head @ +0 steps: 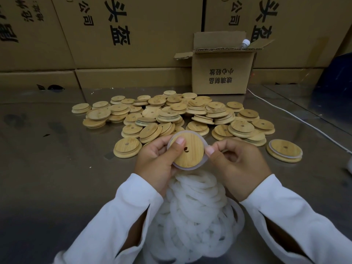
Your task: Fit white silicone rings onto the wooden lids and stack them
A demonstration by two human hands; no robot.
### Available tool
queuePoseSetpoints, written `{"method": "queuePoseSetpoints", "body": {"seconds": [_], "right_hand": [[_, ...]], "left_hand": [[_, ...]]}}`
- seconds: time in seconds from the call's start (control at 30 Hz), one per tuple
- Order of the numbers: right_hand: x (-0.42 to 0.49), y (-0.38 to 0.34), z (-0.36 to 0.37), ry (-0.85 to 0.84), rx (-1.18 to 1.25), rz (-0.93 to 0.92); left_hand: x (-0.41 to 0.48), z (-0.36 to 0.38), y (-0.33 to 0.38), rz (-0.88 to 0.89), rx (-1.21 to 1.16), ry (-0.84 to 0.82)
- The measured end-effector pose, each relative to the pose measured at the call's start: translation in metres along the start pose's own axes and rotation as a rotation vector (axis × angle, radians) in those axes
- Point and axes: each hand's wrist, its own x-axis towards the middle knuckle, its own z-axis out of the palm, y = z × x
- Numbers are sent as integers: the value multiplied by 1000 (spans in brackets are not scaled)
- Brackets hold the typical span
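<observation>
Left hand [158, 159] gripping wooden lid [188, 151], right hand [238, 164] pinching its silicone ring [206, 159]

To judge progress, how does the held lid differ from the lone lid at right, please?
The held lid is tilted in the left hand; the lone lid lies flat on the table. The held lid's ring sits loose, pinched by the right hand; the lone lid's ring hugs it. Both are round wooden lids.

A dimly lit, reflective metal table [38, 149] stands before a wall of large printed cardboard cartons [133, 35]. A small open box [221, 73] and a white cable [297, 117] lie to the right.
</observation>
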Motion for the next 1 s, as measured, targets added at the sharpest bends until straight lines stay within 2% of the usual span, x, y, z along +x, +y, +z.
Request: {"method": "queuePoseSetpoints", "body": {"seconds": [0.2, 0.57, 1.0], "right_hand": [[-1, -3, 1, -7, 112, 24], [-2, -6, 0, -63, 134, 68], [-1, -4, -2, -18, 193, 46]], "left_hand": [[0, 0, -2, 16, 38, 10], [-1, 0, -1, 105, 141, 80], [-1, 0, 0, 42, 92, 14]]}}
